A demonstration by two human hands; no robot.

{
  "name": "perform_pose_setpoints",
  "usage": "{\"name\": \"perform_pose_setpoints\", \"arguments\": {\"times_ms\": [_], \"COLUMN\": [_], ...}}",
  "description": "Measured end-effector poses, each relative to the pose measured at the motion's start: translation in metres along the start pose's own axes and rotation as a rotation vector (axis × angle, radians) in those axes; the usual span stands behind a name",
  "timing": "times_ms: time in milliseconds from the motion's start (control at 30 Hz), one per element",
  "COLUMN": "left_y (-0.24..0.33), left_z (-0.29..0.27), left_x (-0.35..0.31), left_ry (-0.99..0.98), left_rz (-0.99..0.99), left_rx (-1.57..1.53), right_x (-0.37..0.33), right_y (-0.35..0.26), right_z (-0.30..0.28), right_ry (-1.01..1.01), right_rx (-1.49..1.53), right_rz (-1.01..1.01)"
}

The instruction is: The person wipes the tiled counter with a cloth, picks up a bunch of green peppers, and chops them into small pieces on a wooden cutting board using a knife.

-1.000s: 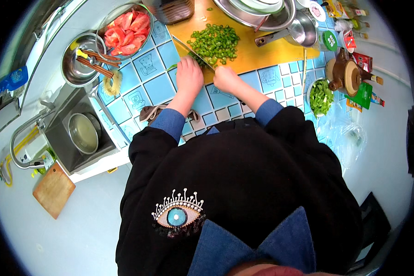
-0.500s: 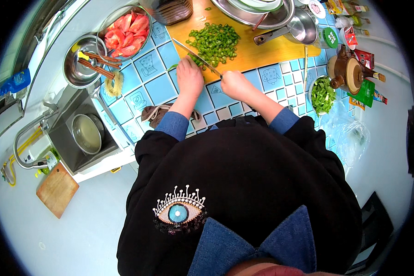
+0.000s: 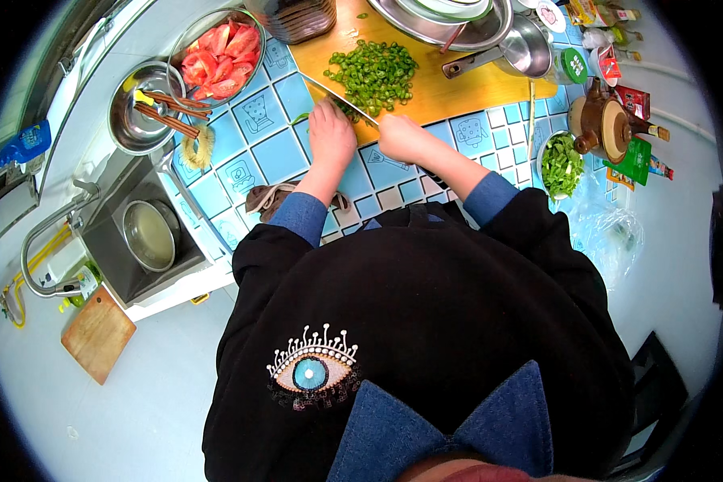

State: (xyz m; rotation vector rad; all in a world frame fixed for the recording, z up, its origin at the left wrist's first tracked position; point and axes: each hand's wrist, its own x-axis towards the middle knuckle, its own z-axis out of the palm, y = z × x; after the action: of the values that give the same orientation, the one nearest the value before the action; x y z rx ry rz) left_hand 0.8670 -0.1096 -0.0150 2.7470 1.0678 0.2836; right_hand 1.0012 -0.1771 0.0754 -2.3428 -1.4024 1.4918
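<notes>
A: Where are the hands?

B: Both are at the near edge of the yellow wooden cutting board [image 3: 450, 92], which lies on the blue tiled surface [image 3: 269, 153]. The right hand [image 3: 402, 138] is closed around the handle of a broad steel kitchen knife [image 3: 337, 98]; the blade runs up and to the left, along the near side of the heap of chopped green vegetable [image 3: 373, 74].

A: And the left hand?

B: The left hand [image 3: 331, 136] lies curled, palm down, just beside the blade at the board's edge. What it presses on is hidden under it, so I cannot tell whether it grips anything.

A: What stands around?

B: To the left, a round metal bowl of red tomato pieces [image 3: 221, 52], and beside it a smaller steel bowl holding dark wooden chopsticks [image 3: 140, 108]. Beyond the board is a wide steel basin [image 3: 438, 20]. To the right are a small bowl of cut greens [image 3: 561, 165] and a brown clay pot [image 3: 602, 124]
</notes>
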Motion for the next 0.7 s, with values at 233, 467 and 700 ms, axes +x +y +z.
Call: {"name": "perform_pose_setpoints", "arguments": {"times_ms": [233, 467, 700], "left_y": [0.001, -0.005, -0.029], "left_z": [0.002, -0.004, -0.003], "left_x": [-0.002, -0.004, -0.009], "left_ry": [-0.117, -0.05, -0.008], "left_rz": [-0.024, -0.072, -0.005], "left_rx": [0.002, -0.026, -0.053], "right_x": [0.041, 0.043, 0.023], "right_y": [0.031, 0.054, 0.04], "right_z": [0.05, 0.013, 0.023], "right_ry": [0.326, 0.12, 0.127], "right_rx": [-0.06, 0.395, 0.432], "right_rz": [-0.224, -0.042, -0.063]}}
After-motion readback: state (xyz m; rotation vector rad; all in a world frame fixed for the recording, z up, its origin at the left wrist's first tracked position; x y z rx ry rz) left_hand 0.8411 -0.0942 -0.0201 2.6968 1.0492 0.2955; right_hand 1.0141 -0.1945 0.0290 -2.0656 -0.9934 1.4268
